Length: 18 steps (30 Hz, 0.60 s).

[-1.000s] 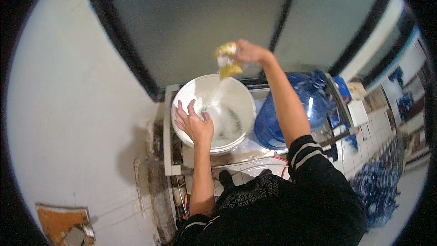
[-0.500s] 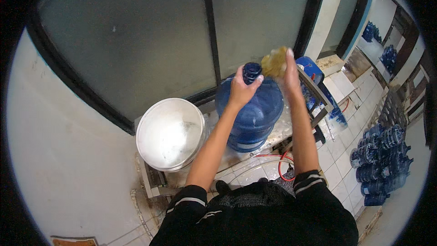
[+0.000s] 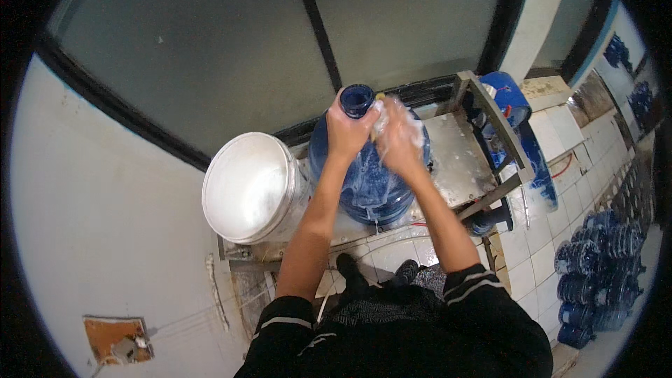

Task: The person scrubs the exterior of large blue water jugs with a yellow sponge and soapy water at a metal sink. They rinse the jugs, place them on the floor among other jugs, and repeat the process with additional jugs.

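A large blue water jug (image 3: 371, 185) stands upright on a metal bench, with white suds running down its near side. My left hand (image 3: 347, 128) is wrapped round the jug's neck, just under its open mouth (image 3: 358, 98). Against the jug's shoulder, right of the neck, my right hand (image 3: 402, 138) presses a yellowish sponge (image 3: 379, 97), mostly hidden by the fingers and foam. That hand is smeared by motion. A white bucket (image 3: 246, 187) sits left of the jug, near my left forearm.
The metal bench (image 3: 458, 147) has a raised metal frame (image 3: 505, 129) at its right end. Beyond it is a blue container (image 3: 505, 98). Several blue jugs (image 3: 598, 273) are stacked on the tiled floor at the right. A dark-framed glass panel (image 3: 413, 21) rises behind the bench.
My right hand and the sponge have come down and left from beside the neck onto the jug's shoulder. White suds now cover the jug's side. My left hand keeps hold of the neck.
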Motion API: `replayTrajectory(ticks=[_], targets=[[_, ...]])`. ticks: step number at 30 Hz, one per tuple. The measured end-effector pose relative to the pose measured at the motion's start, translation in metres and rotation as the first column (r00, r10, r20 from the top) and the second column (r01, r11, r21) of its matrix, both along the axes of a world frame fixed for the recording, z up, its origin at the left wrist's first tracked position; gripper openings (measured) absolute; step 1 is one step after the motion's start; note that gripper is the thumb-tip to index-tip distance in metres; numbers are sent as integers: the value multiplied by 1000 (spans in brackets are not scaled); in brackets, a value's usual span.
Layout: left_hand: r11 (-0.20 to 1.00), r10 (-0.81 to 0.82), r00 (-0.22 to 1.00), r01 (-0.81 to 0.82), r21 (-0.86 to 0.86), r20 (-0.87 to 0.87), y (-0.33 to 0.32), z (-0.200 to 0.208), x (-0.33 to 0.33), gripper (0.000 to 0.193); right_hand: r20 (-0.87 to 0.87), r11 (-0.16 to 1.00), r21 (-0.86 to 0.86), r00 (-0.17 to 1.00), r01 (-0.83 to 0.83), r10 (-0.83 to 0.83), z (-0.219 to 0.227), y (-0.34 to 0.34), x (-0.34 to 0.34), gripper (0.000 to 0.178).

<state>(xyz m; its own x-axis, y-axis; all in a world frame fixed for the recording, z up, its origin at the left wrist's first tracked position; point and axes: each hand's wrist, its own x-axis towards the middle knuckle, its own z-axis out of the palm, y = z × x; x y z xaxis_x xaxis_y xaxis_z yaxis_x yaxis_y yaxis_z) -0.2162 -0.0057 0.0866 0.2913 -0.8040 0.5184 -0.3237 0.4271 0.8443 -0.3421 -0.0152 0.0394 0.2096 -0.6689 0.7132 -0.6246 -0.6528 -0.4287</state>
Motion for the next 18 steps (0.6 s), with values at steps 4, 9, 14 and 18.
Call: replayTrajectory(ticks=[4,9,14,18], targets=[[1000,-22,999,23,-16,41,-4,1,-6,18,-36,848,461,949,-263,314,15,-100,1,32],[999,-14,1000,14,37,0,-4,1,-2,18,-38,756,549,893,-356,448,8,-143,26,40],[995,5,1000,-5,98,6,9,9,-5,21,151,888,309,939,-342,309,15,-58,-16,34],[958,-163,985,170,231,-47,-2,9,7,23,126,959,24,953,-281,276,9,5,-42,29]])
